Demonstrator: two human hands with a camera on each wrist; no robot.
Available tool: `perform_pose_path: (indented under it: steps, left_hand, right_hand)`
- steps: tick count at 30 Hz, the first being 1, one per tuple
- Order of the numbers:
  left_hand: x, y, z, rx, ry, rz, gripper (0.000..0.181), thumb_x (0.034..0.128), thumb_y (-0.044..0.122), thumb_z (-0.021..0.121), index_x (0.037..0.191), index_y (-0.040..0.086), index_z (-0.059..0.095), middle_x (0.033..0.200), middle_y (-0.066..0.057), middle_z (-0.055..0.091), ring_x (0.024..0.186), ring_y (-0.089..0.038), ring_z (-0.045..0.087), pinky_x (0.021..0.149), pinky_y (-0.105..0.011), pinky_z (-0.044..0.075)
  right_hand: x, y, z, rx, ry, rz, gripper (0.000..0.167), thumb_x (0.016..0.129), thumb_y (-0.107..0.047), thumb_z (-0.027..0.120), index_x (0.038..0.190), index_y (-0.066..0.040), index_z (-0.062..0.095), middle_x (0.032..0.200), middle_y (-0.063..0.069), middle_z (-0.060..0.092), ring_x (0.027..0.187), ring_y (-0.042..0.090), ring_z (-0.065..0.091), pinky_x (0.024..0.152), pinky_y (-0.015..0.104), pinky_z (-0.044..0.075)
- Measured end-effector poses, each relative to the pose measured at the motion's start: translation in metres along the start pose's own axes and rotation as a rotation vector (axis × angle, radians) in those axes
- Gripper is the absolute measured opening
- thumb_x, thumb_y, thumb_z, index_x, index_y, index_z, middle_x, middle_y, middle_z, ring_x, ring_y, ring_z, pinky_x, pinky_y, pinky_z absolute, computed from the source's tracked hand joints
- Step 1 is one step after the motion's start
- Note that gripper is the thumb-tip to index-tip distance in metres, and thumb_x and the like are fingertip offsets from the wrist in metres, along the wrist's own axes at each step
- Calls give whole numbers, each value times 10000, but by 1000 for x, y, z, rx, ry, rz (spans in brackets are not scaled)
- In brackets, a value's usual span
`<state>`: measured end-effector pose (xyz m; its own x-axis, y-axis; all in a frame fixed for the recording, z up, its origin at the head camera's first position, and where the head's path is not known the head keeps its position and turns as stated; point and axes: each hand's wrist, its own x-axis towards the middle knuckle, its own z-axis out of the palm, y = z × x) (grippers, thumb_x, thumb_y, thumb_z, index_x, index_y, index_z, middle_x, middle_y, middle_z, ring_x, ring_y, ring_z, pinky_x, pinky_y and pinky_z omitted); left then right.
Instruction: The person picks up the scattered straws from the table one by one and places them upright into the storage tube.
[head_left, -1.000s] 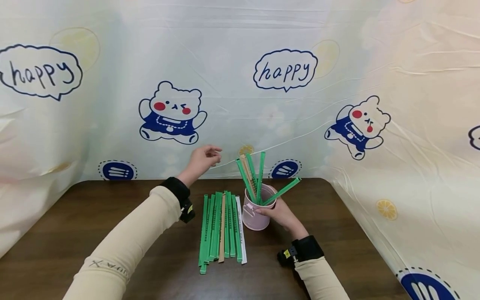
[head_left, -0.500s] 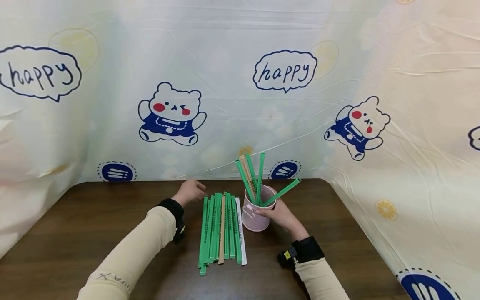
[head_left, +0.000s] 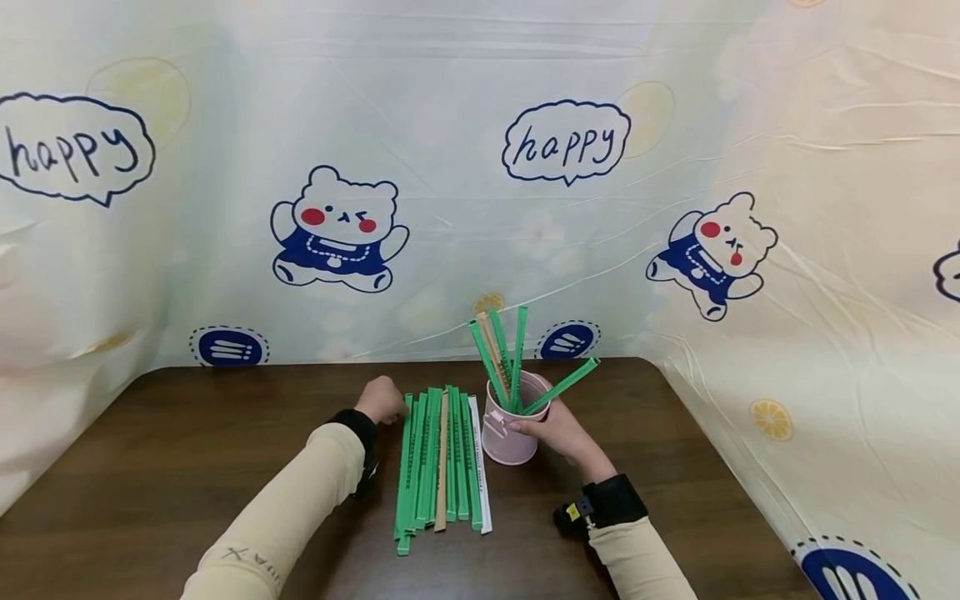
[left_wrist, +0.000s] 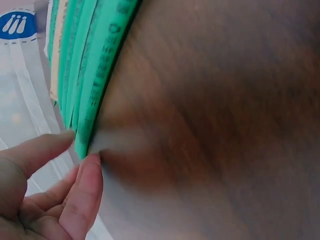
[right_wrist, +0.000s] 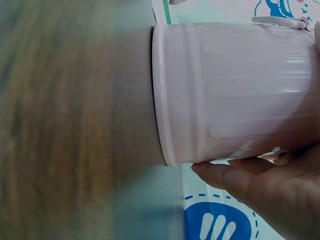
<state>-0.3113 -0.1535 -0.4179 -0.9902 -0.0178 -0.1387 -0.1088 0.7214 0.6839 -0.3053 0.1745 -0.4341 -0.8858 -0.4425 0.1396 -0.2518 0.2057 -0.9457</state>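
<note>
A row of long green paper-wrapped straws (head_left: 423, 458), with a tan one and a white one among them, lies on the table. At the far end of the leftmost green straw (left_wrist: 102, 90), my left hand (head_left: 381, 401) has thumb and fingertips on either side of its tip, pinching it. My right hand (head_left: 562, 429) grips the side of a pink bucket-shaped cup (right_wrist: 240, 90); part of that hand is hidden behind the cup. Several green straws (head_left: 520, 350) and a tan straw (head_left: 493, 344) stand in the cup, one green straw leaning far right.
The cup stands upright just right of the straw row, on a dark brown wooden table (head_left: 262, 425). Behind the table's far edge hangs a printed curtain (head_left: 450, 167) with bears and "happy" bubbles.
My left hand has come down from above the table's far edge to the tip of the leftmost straw. My right hand and the cup have stayed put.
</note>
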Motion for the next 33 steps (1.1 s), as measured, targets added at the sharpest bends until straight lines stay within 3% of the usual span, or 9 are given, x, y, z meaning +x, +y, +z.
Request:
perform_pose_path:
  steps: [3, 9, 16, 22, 27, 33]
  left_hand:
    - [0, 3, 3, 26, 8, -14, 485, 860, -63, 617, 515, 167, 366, 477, 22, 388, 475, -132, 473, 517, -242, 405]
    - [-4, 1, 12, -1, 52, -71, 406, 884, -29, 676, 559, 114, 479, 494, -11, 467, 514, -174, 583, 540, -263, 489]
    - [-3, 0, 14, -56, 82, -66, 352, 887, -30, 671, 584, 82, 529, 506, -35, 504, 517, -188, 597, 553, -308, 538]
    - [-2, 1, 13, -46, 82, -77, 308, 892, 16, 687, 617, 63, 557, 511, -31, 500, 517, -184, 589, 548, -300, 531]
    - [2, -6, 7, -54, 81, -75, 251, 892, 34, 697, 666, 41, 587, 559, -33, 518, 527, -166, 598, 583, -328, 584]
    - [6, -1, -16, -138, 68, -77, 120, 904, 16, 664, 806, -51, 648, 687, -109, 609, 628, -207, 657, 677, -374, 639]
  right_hand:
    - [-1, -1, -1, -2, -6, -11, 871, 881, -148, 810, 1584, -101, 298, 1597, 203, 408, 1456, 401, 422, 1214, 590, 369]
    - [-3, -2, 2, -2, -13, -5, 882, 874, -148, 818, 1582, -79, 297, 1592, 218, 412, 1457, 409, 421, 1220, 593, 356]
    - [-3, -3, 2, -4, 4, 7, 869, 879, -147, 811, 1580, -100, 299, 1593, 201, 412, 1451, 401, 426, 1210, 583, 379]
    - [-3, -4, 1, -6, 1, -2, 861, 881, -141, 808, 1576, -88, 304, 1589, 209, 418, 1449, 402, 432, 1214, 593, 368]
    - [-3, -2, 2, -21, -4, 6, 871, 883, -137, 804, 1583, -89, 289, 1603, 205, 397, 1463, 398, 417, 1218, 593, 363]
    - [0, -2, 0, -16, 9, 32, 860, 885, -119, 799, 1584, -116, 297, 1588, 188, 428, 1460, 371, 436, 1216, 575, 376]
